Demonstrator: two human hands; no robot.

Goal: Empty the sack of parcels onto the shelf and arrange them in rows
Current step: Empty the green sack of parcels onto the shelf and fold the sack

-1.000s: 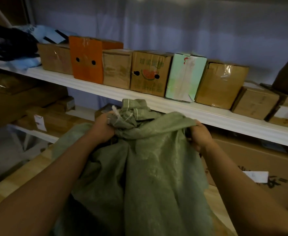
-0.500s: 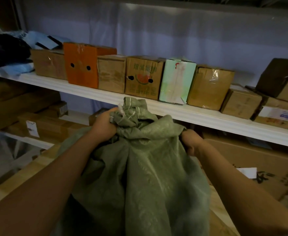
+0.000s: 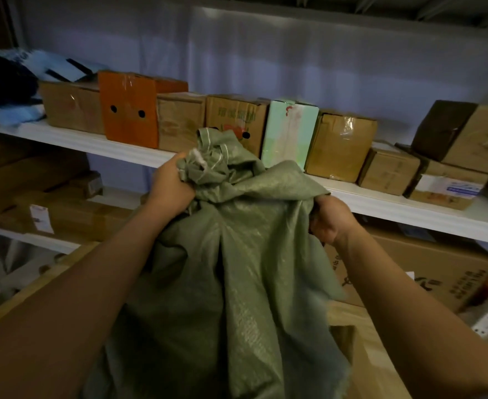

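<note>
Sack [image 3: 237, 283]: green woven, hanging slack between both arms, lower part out of view below the frame edge. Raised since a second ago, so that the bunched neck now overlaps the watermelon box [image 3: 234, 119] instead of sitting under the shelf edge. Left hand [image 3: 170, 185] clenched round the gathered neck; right hand [image 3: 327, 217] gripping a fold of the cloth at the opposite side. Both grasps unchanged in place over the last second.

Meaning for the task, as a judgement: lift toward the shelf [image 3: 410, 208] under way, neck not yet opened, no parcel tipped out. Contents hidden; fill level cannot be told.

Beneath the sack: pale wooden surface [image 3: 35, 286]. Behind the right forearm, below the shelf: large printed carton [image 3: 438, 272]. Lower left: flat cartons with a white label [image 3: 39, 218].

On the shelf, left to right, touching in one row along the back: dark bundle [image 3: 3, 82], brown box [image 3: 70, 108], orange box [image 3: 130, 110] with two holes, plain brown box [image 3: 179, 122], watermelon box, pale green box [image 3: 289, 133], taped box [image 3: 340, 145], small box [image 3: 389, 171], stacked boxes [image 3: 461, 156] at far right.

Obstruction: back row already full; only the bare front strip of the shelf left free, narrow for tipping.
</note>
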